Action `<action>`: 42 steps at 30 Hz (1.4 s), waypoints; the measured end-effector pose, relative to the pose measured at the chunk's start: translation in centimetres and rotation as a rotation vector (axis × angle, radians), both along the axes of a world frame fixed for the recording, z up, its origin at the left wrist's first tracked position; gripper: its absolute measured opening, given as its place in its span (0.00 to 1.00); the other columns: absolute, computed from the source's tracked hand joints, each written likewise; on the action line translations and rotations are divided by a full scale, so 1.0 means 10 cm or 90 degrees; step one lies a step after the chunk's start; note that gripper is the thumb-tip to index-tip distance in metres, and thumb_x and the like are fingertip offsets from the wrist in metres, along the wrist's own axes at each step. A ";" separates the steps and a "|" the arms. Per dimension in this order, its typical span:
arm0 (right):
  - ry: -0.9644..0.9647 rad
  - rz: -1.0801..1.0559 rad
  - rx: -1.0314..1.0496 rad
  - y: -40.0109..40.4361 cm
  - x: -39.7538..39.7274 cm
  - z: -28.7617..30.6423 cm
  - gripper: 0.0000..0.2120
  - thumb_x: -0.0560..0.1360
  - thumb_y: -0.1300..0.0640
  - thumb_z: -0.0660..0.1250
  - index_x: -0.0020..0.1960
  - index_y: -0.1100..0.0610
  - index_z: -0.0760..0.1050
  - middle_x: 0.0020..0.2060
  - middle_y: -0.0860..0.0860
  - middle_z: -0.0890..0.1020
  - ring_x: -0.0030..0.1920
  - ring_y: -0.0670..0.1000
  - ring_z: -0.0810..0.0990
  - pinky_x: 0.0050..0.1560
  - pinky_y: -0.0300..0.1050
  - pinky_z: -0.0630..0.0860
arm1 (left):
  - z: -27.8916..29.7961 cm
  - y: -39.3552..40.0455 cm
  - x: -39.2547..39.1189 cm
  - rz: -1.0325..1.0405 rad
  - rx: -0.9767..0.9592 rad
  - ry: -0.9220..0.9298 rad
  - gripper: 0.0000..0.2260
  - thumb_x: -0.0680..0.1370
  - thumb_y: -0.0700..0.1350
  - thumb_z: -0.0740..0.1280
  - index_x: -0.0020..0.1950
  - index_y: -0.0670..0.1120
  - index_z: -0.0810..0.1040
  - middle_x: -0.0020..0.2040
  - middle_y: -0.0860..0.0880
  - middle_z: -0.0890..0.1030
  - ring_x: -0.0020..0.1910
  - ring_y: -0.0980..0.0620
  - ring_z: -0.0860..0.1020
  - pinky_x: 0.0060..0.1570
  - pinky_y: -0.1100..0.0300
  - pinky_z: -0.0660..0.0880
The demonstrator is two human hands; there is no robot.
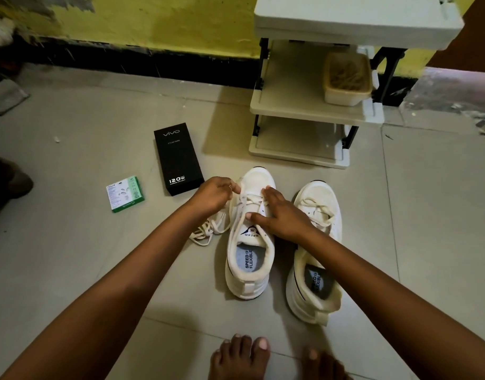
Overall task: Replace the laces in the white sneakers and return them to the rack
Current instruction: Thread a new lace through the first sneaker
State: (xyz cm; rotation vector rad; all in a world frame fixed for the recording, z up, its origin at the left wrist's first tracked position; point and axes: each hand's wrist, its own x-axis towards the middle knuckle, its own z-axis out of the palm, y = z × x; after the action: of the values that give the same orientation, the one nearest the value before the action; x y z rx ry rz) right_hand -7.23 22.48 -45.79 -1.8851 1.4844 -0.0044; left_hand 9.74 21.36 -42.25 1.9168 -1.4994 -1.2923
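- Sitting on the tiled floor (79, 242), a person is working over the left white sneaker (249, 242), which is standing upright just in front of the rack (315, 105), with the right sneaker (318, 242) close beside it.
- The left hand (212, 194) is pinching a strand of lace (237, 207) near the lower eyelets, fingers curled around it, while the slack of that lace is trailing in a loose heap on the floor to the left of the shoe.
- The right hand (279, 215) is resting on the tongue and lace rows with fingers spread fairly straight, pressing the shoe steady and not gripping anything.
- The right sneaker is carrying its own lace, loosely bunched; whether it is old or new cannot be told.
- A black phone box (178, 157) and a small green carton (126, 194) are lying on the floor to the left; a beige tub (345, 80) is occupying part of the rack's middle shelf.
- Risks from here, as a judgement: the loose heap may be knotting on itself if pulled quickly, jamming at an eyelet; a hard tug with too light a press may be tipping or dragging the shoe; uneven pulling may be leaving one end too short to tie; and the tub may be crowding the pair when shelved.
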 end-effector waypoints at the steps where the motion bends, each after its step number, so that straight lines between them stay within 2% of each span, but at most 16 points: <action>1: -0.005 -0.005 0.004 0.00 0.00 0.01 0.39 0.74 0.36 0.60 0.77 0.54 0.49 0.77 0.50 0.52 0.74 0.53 0.58 0.70 0.49 0.60 | 0.01 0.00 0.01 -0.024 -0.020 -0.006 0.15 0.79 0.34 0.53 0.53 0.43 0.78 0.38 0.49 0.75 0.37 0.52 0.72 0.39 0.59 0.70; 4: -0.015 -0.084 -0.019 0.05 -0.02 0.05 0.41 0.72 0.36 0.64 0.75 0.56 0.55 0.73 0.54 0.60 0.71 0.56 0.63 0.67 0.49 0.66 | 0.04 0.01 0.01 -0.064 -0.092 -0.040 0.14 0.79 0.33 0.54 0.59 0.45 0.73 0.43 0.48 0.81 0.38 0.52 0.77 0.43 0.55 0.76; 6: -0.016 -0.150 -0.085 0.10 -0.02 0.10 0.40 0.68 0.37 0.69 0.71 0.57 0.61 0.66 0.56 0.66 0.65 0.56 0.68 0.59 0.47 0.69 | 0.05 0.01 -0.02 -0.056 -0.126 -0.048 0.10 0.79 0.33 0.56 0.55 0.44 0.72 0.45 0.48 0.81 0.37 0.51 0.79 0.37 0.55 0.77; 8: -0.029 -0.161 -0.113 0.13 0.00 0.16 0.39 0.65 0.40 0.73 0.67 0.58 0.63 0.61 0.55 0.67 0.60 0.55 0.70 0.53 0.44 0.68 | 0.04 0.02 -0.08 -0.061 -0.139 -0.056 0.07 0.78 0.34 0.58 0.48 0.44 0.73 0.44 0.46 0.80 0.37 0.49 0.81 0.33 0.58 0.77; 11: -0.065 -0.151 -0.023 0.15 0.06 0.19 0.36 0.65 0.47 0.76 0.65 0.59 0.63 0.59 0.55 0.67 0.57 0.54 0.72 0.49 0.41 0.68 | 0.00 0.03 -0.15 -0.124 -0.169 -0.169 0.07 0.77 0.37 0.64 0.46 0.46 0.80 0.45 0.47 0.79 0.44 0.48 0.79 0.44 0.58 0.75; 14: -0.077 -0.188 -0.005 0.15 0.06 0.17 0.24 0.69 0.51 0.72 0.61 0.60 0.69 0.56 0.55 0.74 0.55 0.54 0.74 0.48 0.42 0.68 | -0.04 0.09 -0.19 -0.107 -0.195 -0.238 0.06 0.75 0.42 0.67 0.49 0.49 0.83 0.45 0.50 0.80 0.46 0.51 0.77 0.46 0.59 0.71; 17: -0.145 -0.269 0.003 0.13 0.02 0.16 0.10 0.72 0.55 0.68 0.50 0.59 0.77 0.44 0.53 0.80 0.46 0.53 0.77 0.44 0.42 0.69 | -0.05 0.15 -0.23 -0.052 -0.183 -0.141 0.05 0.72 0.39 0.71 0.46 0.46 0.82 0.39 0.50 0.82 0.42 0.51 0.80 0.45 0.60 0.74; 19: -0.206 -0.321 0.029 0.12 0.00 0.14 0.03 0.72 0.58 0.68 0.42 0.57 0.78 0.37 0.53 0.79 0.40 0.52 0.77 0.42 0.43 0.72 | -0.06 0.19 -0.29 -0.059 -0.167 -0.091 0.05 0.71 0.36 0.71 0.45 0.44 0.81 0.40 0.47 0.83 0.38 0.53 0.79 0.43 0.63 0.73; 22: -0.311 -0.415 0.113 0.12 -0.03 0.12 0.07 0.72 0.65 0.66 0.35 0.58 0.77 0.32 0.56 0.78 0.35 0.54 0.76 0.39 0.46 0.74 | -0.10 0.23 -0.38 -0.074 -0.193 -0.118 0.05 0.72 0.36 0.70 0.46 0.43 0.83 0.46 0.47 0.83 0.43 0.51 0.78 0.45 0.65 0.69; 26: -0.403 -0.513 0.254 0.08 -0.08 0.13 0.11 0.70 0.73 0.64 0.35 0.60 0.77 0.29 0.56 0.76 0.25 0.49 0.75 0.24 0.35 0.72 | -0.13 0.23 -0.42 -0.082 -0.187 -0.155 0.06 0.74 0.37 0.68 0.47 0.43 0.83 0.48 0.46 0.82 0.48 0.49 0.78 0.46 0.64 0.69; 30: -0.416 -0.535 0.283 0.06 -0.08 0.12 0.10 0.70 0.73 0.64 0.41 0.61 0.79 0.32 0.57 0.78 0.28 0.52 0.75 0.26 0.36 0.73 | -0.15 0.22 -0.47 -0.070 -0.217 -0.198 0.07 0.73 0.37 0.66 0.46 0.48 0.78 0.43 0.47 0.83 0.46 0.45 0.79 0.47 0.53 0.74; 32: -0.421 -0.541 0.282 0.07 -0.08 0.11 0.09 0.69 0.73 0.64 0.43 0.63 0.80 0.33 0.58 0.77 0.29 0.53 0.75 0.30 0.38 0.72 | -0.15 0.22 -0.49 -0.074 -0.225 -0.228 0.08 0.73 0.38 0.65 0.48 0.49 0.77 0.45 0.47 0.83 0.47 0.44 0.78 0.46 0.55 0.74; 34: -0.432 -0.542 0.281 0.07 -0.08 0.10 0.09 0.70 0.73 0.64 0.43 0.63 0.79 0.32 0.57 0.77 0.30 0.52 0.74 0.30 0.37 0.72 | -0.14 0.22 -0.50 -0.133 -0.225 -0.285 0.09 0.74 0.38 0.63 0.51 0.49 0.78 0.49 0.47 0.82 0.50 0.44 0.78 0.46 0.56 0.72; 38: -0.451 -0.545 0.279 0.08 -0.08 0.11 0.12 0.71 0.73 0.64 0.35 0.59 0.78 0.27 0.55 0.77 0.30 0.51 0.75 0.26 0.35 0.73 | -0.12 0.20 -0.52 -0.296 -0.234 -0.465 0.11 0.77 0.41 0.61 0.58 0.47 0.77 0.55 0.45 0.78 0.53 0.42 0.77 0.46 0.55 0.71; 42: -0.457 -0.543 0.281 0.09 -0.09 0.10 0.12 0.72 0.72 0.64 0.34 0.59 0.77 0.25 0.53 0.78 0.29 0.49 0.75 0.24 0.32 0.73 | -0.09 0.20 -0.49 -0.298 -0.241 -0.463 0.10 0.78 0.42 0.60 0.55 0.43 0.78 0.53 0.42 0.77 0.52 0.41 0.76 0.45 0.55 0.70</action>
State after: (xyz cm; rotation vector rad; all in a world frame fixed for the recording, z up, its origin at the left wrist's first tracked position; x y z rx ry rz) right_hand -8.08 23.33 -44.76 -0.6764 1.4744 -0.6245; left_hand 4.84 23.34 -43.11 1.9229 -2.4450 -0.3659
